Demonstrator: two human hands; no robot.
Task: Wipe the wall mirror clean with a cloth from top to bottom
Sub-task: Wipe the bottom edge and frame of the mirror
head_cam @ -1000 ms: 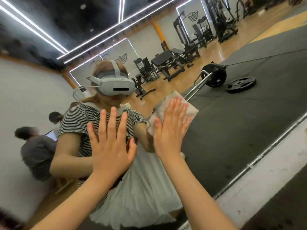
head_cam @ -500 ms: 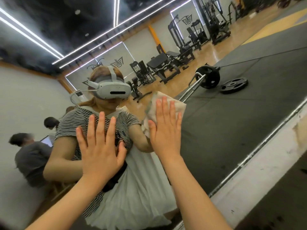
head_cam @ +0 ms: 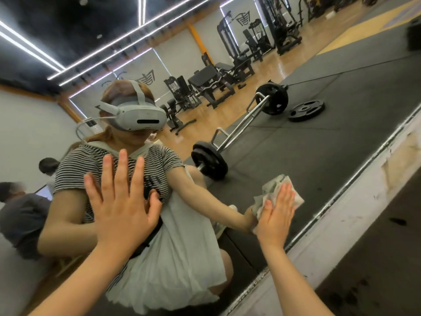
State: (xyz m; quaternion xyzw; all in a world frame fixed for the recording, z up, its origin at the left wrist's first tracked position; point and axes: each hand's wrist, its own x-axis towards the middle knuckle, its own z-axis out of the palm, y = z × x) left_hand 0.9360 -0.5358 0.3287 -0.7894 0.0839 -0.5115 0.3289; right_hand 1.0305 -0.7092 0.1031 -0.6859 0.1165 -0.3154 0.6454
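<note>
The wall mirror [head_cam: 330,142] fills most of the view and reflects a gym and the person wearing a headset. My left hand [head_cam: 120,206] lies flat on the glass with its fingers spread, holding nothing. My right hand [head_cam: 276,215] presses a crumpled whitish cloth [head_cam: 273,190] flat against the mirror, low down near the mirror's bottom edge [head_cam: 355,172]. The cloth sticks out above and beside the fingers.
Below the mirror runs a scuffed white wall strip [head_cam: 355,215], then dark floor matting [head_cam: 387,258]. The glass reflects a loaded barbell [head_cam: 239,126], a loose weight plate [head_cam: 306,109], gym machines and seated people at the left.
My right hand has slid the cloth down and to the right across the glass, from chest height to near the bottom edge. The left hand stays flat on the mirror.
</note>
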